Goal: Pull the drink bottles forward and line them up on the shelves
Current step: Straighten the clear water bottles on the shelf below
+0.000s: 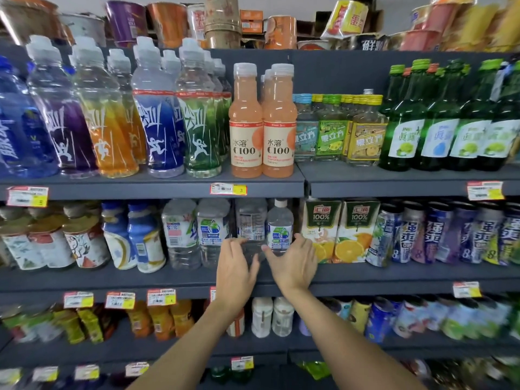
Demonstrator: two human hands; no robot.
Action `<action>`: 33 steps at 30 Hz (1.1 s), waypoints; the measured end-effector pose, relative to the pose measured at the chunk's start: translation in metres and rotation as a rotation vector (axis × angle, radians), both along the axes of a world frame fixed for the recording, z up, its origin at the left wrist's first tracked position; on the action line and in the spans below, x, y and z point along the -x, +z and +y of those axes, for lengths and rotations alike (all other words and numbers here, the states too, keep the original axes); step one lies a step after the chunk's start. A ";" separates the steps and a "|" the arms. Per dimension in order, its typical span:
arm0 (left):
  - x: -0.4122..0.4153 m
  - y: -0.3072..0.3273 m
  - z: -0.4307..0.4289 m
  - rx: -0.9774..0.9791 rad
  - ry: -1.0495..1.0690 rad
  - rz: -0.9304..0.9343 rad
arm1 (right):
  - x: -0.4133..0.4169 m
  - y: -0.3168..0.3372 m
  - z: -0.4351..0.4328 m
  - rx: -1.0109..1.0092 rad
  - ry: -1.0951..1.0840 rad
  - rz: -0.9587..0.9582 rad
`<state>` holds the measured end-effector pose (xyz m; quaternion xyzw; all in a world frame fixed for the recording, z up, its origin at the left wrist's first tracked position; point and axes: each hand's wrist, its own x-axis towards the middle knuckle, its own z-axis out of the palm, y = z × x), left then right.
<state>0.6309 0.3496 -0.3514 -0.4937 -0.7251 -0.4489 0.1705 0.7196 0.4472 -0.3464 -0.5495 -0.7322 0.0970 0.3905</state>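
On the middle shelf [168,277] stand several clear water bottles. My left hand [236,267] cups the lower part of a clear water bottle [251,220] whose barcode faces me, fingers on its left side and thumb on its right. My right hand [292,263] holds the base of a smaller white-capped water bottle [279,225] just to the right, thumb on its left, fingers on its right. Two more water bottles [197,232] stand to the left of my hands, closer to the shelf's front edge.
Orange juice cartons [340,229] stand right beside my right hand, with cans [436,235] further right. Blue-and-white bottles [132,235] and jars fill the shelf's left part. The upper shelf holds sports drinks, two peach C100 bottles [261,122] and green glass bottles. More drinks stand below.
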 end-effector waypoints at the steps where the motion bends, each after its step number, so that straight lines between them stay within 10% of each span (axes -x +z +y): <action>1: 0.001 -0.002 0.000 0.008 0.003 -0.013 | 0.004 -0.002 -0.001 0.020 -0.023 -0.020; 33: -0.024 -0.025 0.038 0.223 0.174 -0.491 | 0.003 -0.022 0.002 0.079 -0.054 -0.123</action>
